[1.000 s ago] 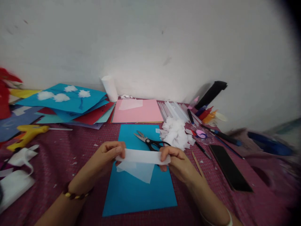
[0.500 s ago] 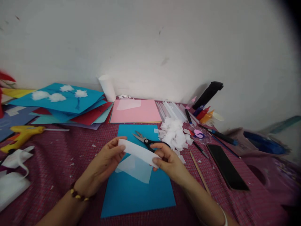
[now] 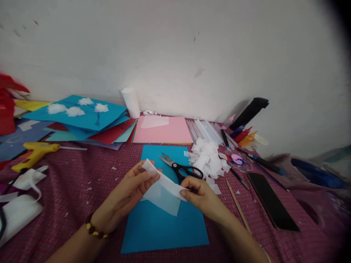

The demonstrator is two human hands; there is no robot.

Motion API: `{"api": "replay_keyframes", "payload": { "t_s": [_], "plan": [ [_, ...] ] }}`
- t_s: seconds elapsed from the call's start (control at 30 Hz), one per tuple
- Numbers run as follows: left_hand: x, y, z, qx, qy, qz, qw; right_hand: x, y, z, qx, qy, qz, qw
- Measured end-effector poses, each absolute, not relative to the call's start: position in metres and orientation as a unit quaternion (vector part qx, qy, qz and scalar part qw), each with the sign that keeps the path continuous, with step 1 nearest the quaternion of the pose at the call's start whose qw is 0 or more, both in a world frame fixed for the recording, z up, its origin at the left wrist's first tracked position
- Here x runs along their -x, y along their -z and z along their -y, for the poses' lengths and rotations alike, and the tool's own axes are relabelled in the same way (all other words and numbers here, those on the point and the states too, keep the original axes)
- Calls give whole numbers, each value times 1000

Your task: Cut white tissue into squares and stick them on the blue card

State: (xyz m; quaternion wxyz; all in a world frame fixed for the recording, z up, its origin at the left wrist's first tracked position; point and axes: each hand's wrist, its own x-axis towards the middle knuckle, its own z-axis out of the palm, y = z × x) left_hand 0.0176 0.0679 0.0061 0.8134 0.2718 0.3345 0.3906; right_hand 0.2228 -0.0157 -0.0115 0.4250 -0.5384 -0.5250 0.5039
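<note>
In the head view I see the person's two hands meeting over the blue sheet (image 3: 164,233) on the cloth-covered bench (image 3: 109,193). The left hand (image 3: 138,182) pinches the white strip (image 3: 169,185) between thumb and fingers close to its end at ten o'clock, which pokes up past the fingertips. The right hand (image 3: 196,195) grips the other end, toward four o'clock, thumb on top. So the white strip hangs slantwise between them, a little bent, above the blue sheet. Below it, a thin white piece (image 3: 167,202) lies on the blue sheet. The scissors (image 3: 175,166) rest at about twelve o'clock on that sheet, blades parted and handles toward the right hand. Reckoning from the middle of the blue sheet, a heap of white scraps (image 3: 207,157) sits at one o'clock, and a slim wooden stick (image 3: 238,206) and a dark flat slab (image 3: 271,201) at three. The pink sheet (image 3: 164,133) lies at twelve, with a white roll (image 3: 131,103) standing near it at eleven. Over at ten I can make out a yellow glue gun (image 3: 38,151) and a stack of coloured sheets (image 3: 79,120) topped with white tufts.
</note>
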Motion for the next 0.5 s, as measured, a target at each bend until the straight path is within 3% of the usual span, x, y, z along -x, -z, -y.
{"api": "replay_keyframes", "payload": {
  "t_s": [0.5],
  "plan": [
    [-25,-6,-58,-274,-377,-314,827,-210,16,12,586,-433,522,443]
  ]
}}
